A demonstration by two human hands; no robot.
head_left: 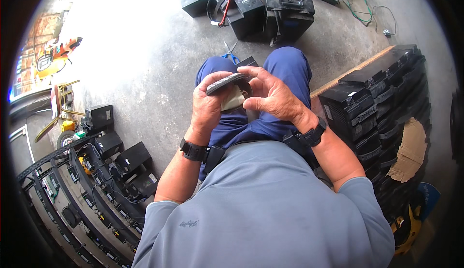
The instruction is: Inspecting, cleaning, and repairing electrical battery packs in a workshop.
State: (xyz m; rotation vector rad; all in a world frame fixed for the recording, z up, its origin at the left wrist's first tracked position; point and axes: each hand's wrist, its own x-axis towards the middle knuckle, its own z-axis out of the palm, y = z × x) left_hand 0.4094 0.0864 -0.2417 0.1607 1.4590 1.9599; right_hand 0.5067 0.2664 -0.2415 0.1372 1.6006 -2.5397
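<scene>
A flat dark object with a rounded, ridged grey edge (227, 82) is held up above my lap; it looks like a roll of black strip, though its exact kind is unclear. Cream-coloured material (233, 99) shows beneath it. My left hand (209, 101) is wrapped round its left end, with the fingers partly hidden. My right hand (273, 94) curls about the right end, fingers on the upper edge and thumb lower down by the cream part. Past my knees, blue-handled scissors (231, 54) lie with blades spread on the concrete, next to a small black box (248, 63).
Large black battery-like cases (290, 7), one with red and black cables (226, 7), stand ahead. Stacked black cases (357, 104) with torn cardboard (410, 149) line the right. A black metal rack (72, 171) and black boxes (133, 159) are at left. Green cable (360, 19) lies far right.
</scene>
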